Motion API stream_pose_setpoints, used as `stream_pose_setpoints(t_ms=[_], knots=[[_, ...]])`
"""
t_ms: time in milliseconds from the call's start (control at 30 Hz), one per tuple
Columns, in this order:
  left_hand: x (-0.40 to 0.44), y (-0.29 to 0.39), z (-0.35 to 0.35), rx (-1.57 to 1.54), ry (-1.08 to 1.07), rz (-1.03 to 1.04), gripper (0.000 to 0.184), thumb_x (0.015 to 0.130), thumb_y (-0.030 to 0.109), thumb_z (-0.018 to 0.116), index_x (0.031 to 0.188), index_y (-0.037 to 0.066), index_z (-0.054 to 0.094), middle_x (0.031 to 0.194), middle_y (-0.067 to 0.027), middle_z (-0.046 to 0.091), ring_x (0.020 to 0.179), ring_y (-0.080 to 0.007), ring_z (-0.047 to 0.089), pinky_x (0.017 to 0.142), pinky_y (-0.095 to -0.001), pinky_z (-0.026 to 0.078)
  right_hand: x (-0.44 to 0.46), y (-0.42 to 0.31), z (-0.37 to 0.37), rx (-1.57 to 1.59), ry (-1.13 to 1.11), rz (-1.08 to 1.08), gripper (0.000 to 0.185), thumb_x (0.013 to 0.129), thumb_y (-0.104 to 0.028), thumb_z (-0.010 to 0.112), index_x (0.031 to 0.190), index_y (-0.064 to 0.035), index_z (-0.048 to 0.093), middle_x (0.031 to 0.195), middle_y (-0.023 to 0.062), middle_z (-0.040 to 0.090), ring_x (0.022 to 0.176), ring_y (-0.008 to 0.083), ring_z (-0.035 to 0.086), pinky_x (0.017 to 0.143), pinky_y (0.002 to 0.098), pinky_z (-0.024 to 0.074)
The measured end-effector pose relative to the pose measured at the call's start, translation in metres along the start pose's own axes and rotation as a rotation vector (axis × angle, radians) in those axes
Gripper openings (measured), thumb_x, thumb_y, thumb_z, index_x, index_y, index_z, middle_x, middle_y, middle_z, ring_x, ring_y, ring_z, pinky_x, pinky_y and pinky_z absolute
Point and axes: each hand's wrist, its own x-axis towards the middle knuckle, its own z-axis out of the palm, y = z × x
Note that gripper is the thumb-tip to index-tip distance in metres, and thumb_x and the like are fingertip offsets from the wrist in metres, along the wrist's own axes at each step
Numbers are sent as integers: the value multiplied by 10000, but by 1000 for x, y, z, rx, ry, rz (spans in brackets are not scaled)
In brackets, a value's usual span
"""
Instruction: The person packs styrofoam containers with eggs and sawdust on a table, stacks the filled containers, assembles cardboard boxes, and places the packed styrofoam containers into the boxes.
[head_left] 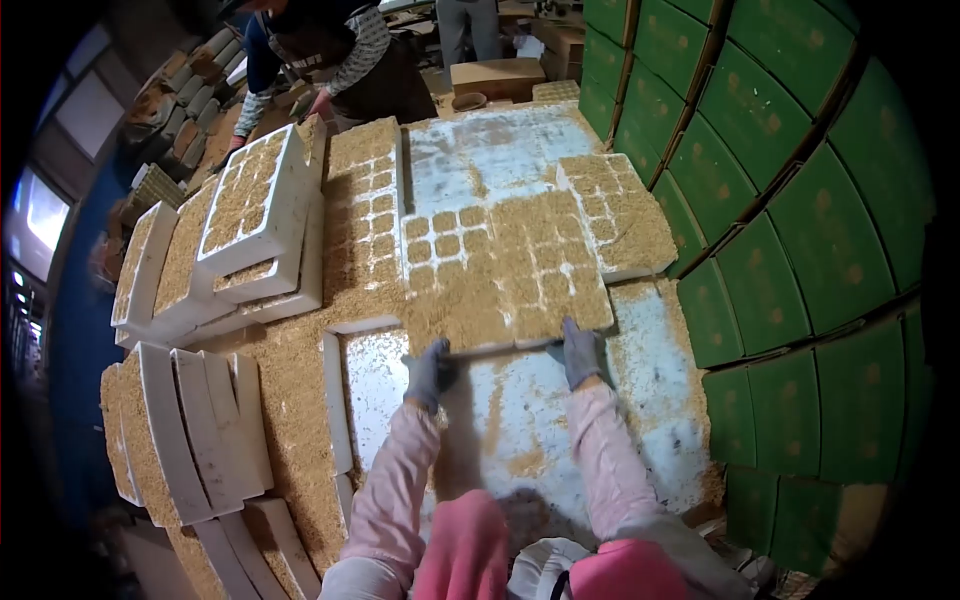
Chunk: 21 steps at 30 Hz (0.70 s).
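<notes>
Two white foam cell trays, a left one [446, 247] and a right one [545, 240], seem to lie side by side in front of me, covered with brown crumbly material. Several square cells of the left one show partly filled. My left hand [430, 374], in a grey glove, is closed on the near left corner. My right hand [581, 355], gloved alike, grips the near right edge, thumb on top. The fingers beneath the edge are hidden. Another filled foam tray [622, 222] sits against the right side, tilted slightly.
Green boxes [770, 210] are stacked along the right. Filled foam trays [262, 190] are piled at left, with more [200, 430] standing nearer. Crumbs lie on the pale work surface [490, 150]. A co-worker [350, 70] bends over at the far left; another person's legs [468, 30] show behind.
</notes>
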Motion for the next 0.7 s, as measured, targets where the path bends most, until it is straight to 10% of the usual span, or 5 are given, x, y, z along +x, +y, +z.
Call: stream_pose_setpoints(t_ms=[267,367,467,600,700], knots=[[-220,-60,-119,966,-171,-37,794,765,334,751,1297,-92,344,1170,-183,555,1051,-240,541,894,-346,449,-208,58,-156,-239,-127,-124,519,899,-173,590,1328,-6,350,1236,114,474,1054,207,508,832,321,484],[-250,-53,-111,701,-64,293,889,778,369,724,1396,-41,233,1379,-217,362,1192,-260,438,964,-358,398,-225,98,-244,-478,419,127,716,836,-277,686,1357,22,296,1253,163,450,1052,242,494,951,330,386],[-258,-48,-77,1105,-62,345,897,755,357,707,1418,-3,221,1412,-229,300,1315,-329,295,1086,-370,266,-202,72,-282,-984,593,-387,768,818,-263,704,1380,22,266,1265,181,448,1116,268,460,1004,355,338],[-269,-100,-95,610,-270,367,985,739,380,739,1462,56,153,1511,-196,131,1399,-320,120,1126,-396,161,-235,22,-221,-622,-180,-162,739,828,-118,658,1422,-28,228,1331,140,417,1186,250,429,993,358,364],[-272,-100,-106,521,-293,485,977,742,356,745,1468,80,153,1487,-203,218,1388,-314,177,1120,-381,177,-255,28,-227,-576,-104,-12,760,829,-99,647,1440,-54,196,1328,120,424,1165,242,442,952,349,407]])
